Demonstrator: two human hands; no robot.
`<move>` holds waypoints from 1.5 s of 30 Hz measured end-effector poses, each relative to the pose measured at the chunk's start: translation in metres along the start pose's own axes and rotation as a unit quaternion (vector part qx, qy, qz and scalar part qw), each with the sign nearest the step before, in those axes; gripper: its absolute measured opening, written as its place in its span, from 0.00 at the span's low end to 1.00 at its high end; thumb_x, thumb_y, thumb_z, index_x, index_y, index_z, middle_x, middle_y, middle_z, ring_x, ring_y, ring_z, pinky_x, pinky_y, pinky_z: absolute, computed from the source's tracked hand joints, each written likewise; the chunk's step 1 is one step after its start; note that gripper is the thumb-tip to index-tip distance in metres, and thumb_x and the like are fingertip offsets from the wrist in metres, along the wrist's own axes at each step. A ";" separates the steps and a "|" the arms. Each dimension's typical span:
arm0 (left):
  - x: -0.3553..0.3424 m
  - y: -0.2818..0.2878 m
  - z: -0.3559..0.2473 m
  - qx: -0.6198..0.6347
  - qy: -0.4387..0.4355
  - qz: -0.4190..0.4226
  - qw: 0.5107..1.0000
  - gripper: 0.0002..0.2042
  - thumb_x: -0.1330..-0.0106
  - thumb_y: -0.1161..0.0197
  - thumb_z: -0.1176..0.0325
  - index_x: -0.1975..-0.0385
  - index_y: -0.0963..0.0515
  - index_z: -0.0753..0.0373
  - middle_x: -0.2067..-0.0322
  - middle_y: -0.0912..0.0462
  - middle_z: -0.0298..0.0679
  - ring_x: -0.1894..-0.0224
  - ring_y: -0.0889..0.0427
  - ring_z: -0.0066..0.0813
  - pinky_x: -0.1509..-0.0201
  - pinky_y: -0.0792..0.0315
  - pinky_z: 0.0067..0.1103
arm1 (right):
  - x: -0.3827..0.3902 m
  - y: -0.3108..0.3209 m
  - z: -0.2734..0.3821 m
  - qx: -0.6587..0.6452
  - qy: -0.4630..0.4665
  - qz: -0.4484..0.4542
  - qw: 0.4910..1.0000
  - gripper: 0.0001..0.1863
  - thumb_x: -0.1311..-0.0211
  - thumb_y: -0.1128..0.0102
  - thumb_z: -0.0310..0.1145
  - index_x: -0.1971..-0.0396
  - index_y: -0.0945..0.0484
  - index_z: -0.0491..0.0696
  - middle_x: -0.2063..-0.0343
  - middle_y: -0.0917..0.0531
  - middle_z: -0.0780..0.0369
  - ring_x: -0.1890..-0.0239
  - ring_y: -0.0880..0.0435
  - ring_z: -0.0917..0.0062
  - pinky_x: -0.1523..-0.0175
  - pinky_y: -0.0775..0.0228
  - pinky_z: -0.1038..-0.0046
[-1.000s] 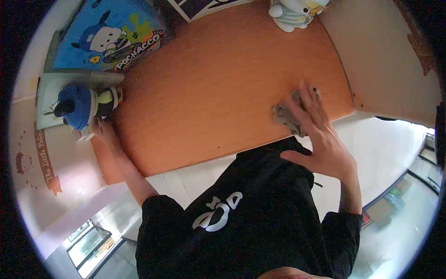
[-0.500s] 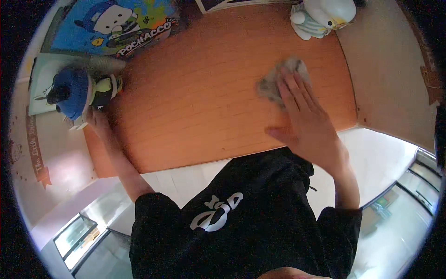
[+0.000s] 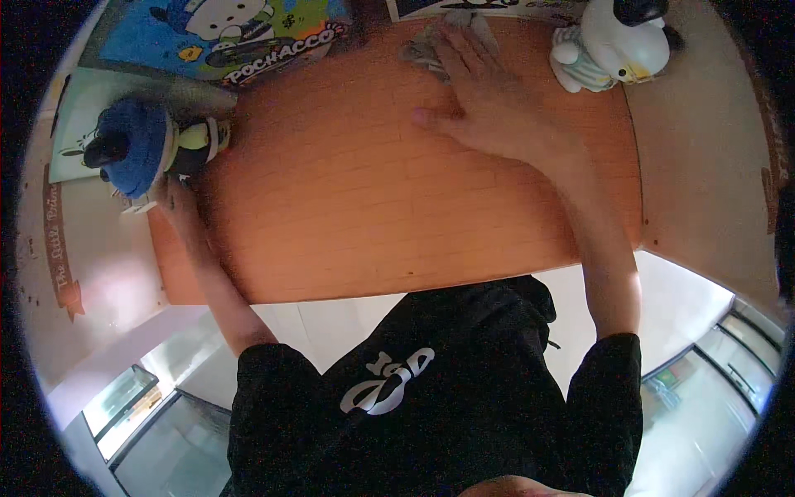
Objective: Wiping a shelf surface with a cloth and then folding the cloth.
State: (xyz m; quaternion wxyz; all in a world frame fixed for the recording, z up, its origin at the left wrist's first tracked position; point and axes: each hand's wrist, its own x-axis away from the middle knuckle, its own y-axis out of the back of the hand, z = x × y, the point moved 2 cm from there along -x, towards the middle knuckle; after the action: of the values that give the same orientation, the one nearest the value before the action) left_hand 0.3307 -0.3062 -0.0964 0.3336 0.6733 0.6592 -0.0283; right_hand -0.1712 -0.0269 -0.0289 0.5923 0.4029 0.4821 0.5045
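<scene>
At the far side of the orange wood-look desktop point(image 3: 348, 199), my right hand point(image 3: 489, 108) holds a crumpled greyish cloth point(image 3: 424, 58) down under its fingers. The fingers lie stretched over the cloth, and the thumb points off to the left. My left hand point(image 3: 175, 203) is at the left edge, against a dog figurine point(image 3: 137, 149) with a blue hat and black nose. Its fingers are mostly hidden by the figurine, so their grip does not show. A small white object point(image 3: 139, 205) shows beside that hand.
A white dog figurine point(image 3: 617, 50) with black ears stands at the back right. A blue cartoon picture panel point(image 3: 132, 50) is at the back left. Pale side walls point(image 3: 687, 157) close in the desktop at both ends. Behind the cloth is a framed, light-edged thing point(image 3: 530, 10).
My right hand has slid the cloth away from me and to the left, up to the far edge. My left hand stays by the blue-hatted figurine. The view has shifted slightly.
</scene>
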 end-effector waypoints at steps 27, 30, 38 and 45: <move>0.073 0.031 -0.086 0.023 0.024 0.101 0.994 0.16 0.23 0.48 0.70 0.48 0.20 0.75 0.50 0.14 0.49 0.51 0.20 0.38 0.43 0.27 0.28 | -0.047 0.066 0.026 0.017 -0.055 0.277 0.959 0.43 0.23 0.48 0.52 0.21 0.47 0.38 0.23 0.49 0.31 0.22 0.47 0.33 0.22 0.44 0.43; 0.007 0.018 -0.037 0.013 0.014 0.111 0.994 0.16 0.23 0.48 0.70 0.48 0.20 0.75 0.50 0.14 0.49 0.52 0.20 0.38 0.44 0.27 0.28 | -0.044 0.080 0.034 0.049 -0.032 0.277 0.959 0.39 0.23 0.47 0.51 0.26 0.36 0.36 0.28 0.38 0.30 0.28 0.34 0.33 0.27 0.37 0.45; -0.005 0.007 -0.045 0.008 -0.038 0.145 0.989 0.15 0.23 0.49 0.70 0.50 0.20 0.76 0.52 0.14 0.50 0.54 0.20 0.38 0.46 0.26 0.29 | -0.010 -0.016 0.018 -0.007 -0.028 -0.008 1.000 0.42 0.29 0.40 0.51 0.26 0.39 0.36 0.24 0.38 0.43 0.21 0.44 0.43 0.21 0.46 0.44; -0.004 0.008 -0.015 -0.039 -0.074 0.043 0.996 0.18 0.24 0.53 0.73 0.44 0.20 0.75 0.48 0.14 0.50 0.51 0.19 0.38 0.45 0.25 0.29 | 0.059 -0.042 0.041 -0.076 -0.017 -0.187 0.979 0.34 0.30 0.44 0.45 0.30 0.30 0.40 0.29 0.31 0.41 0.24 0.37 0.45 0.19 0.47 0.47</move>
State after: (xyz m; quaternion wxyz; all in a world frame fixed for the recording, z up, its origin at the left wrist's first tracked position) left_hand 0.3316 -0.3018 -0.0793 0.4086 0.6836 0.6036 -0.0378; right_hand -0.1205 0.0248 -0.0699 0.7137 0.2676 0.4987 0.4127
